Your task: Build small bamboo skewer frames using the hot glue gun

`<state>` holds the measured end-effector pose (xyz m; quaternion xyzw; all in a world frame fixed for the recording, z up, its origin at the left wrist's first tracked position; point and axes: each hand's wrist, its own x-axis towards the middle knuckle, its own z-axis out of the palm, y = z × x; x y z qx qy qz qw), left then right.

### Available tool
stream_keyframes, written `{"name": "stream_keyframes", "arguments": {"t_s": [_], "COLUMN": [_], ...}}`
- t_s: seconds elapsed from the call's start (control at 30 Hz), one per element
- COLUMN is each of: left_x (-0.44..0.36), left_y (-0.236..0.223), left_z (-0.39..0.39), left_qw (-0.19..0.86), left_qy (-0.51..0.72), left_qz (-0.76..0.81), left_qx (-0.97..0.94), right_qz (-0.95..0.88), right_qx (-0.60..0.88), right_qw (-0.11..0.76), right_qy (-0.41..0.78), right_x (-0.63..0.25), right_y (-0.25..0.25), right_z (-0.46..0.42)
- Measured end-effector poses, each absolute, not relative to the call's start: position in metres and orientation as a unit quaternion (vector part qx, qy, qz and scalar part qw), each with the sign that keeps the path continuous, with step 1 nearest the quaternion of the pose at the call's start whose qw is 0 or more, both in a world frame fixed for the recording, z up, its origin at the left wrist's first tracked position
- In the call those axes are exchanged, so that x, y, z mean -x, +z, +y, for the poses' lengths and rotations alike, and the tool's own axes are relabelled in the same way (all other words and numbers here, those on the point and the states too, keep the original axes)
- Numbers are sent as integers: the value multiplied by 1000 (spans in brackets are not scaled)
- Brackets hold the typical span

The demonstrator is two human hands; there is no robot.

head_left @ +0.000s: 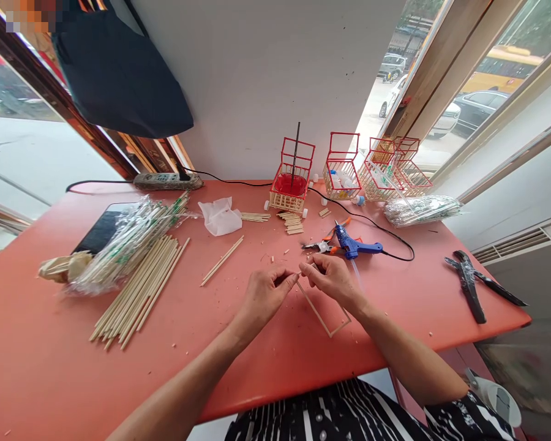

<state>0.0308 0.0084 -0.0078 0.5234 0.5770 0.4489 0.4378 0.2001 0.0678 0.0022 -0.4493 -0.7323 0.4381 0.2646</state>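
Note:
Over the middle of the red table, my left hand (pixel 270 293) pinches the far end of a slim rectangular frame of wooden sticks (pixel 320 317). Close beside it, my right hand (pixel 334 280) is also closed at that far end, its fingertips nearly touching the left ones. The frame's near corner points toward me, and my right hand hides part of its right side. Just beyond the right hand lies a blue glue gun (pixel 352 244), with orange-handled pliers (pixel 324 245) beside it. Two loose sticks (pixel 222 261) lie left of my hands.
Bundled sticks (pixel 140 291) and plastic-wrapped sticks (pixel 128 248) cover the table's left. At the back stand red-and-wood miniature carts (pixel 290 195), short stick pieces (pixel 291 223) and a white plastic bag (pixel 219 215). A black cable (pixel 371 215) crosses behind the glue gun; black-handled cutters (pixel 471 288) lie right.

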Motion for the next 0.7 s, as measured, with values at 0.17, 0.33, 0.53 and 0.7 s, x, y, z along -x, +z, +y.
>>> {"name": "stream_keyframes", "arguments": {"t_s": [0.17,0.33,0.53,0.7], "left_x": [-31,-30,-28,-26], "left_y": [-7,-7,-10,-11], "left_z": [9,9,9,12], "left_qw": [464,469,485,518], "left_qy": [467,458,452,433], "left_qz": [568,572,569,562], "left_qx": [-494,-493,-486,-478], "right_qz": [-738,-745,-743,-734], "right_qx": [441,438,436,438], "right_qw": [266,259,262,268], "right_qy": [437,431,436,444], "right_x": [-200,-200,-199,-201], "right_y": [-3,-3,-2,4], "right_z": [69,69,67,67]}}
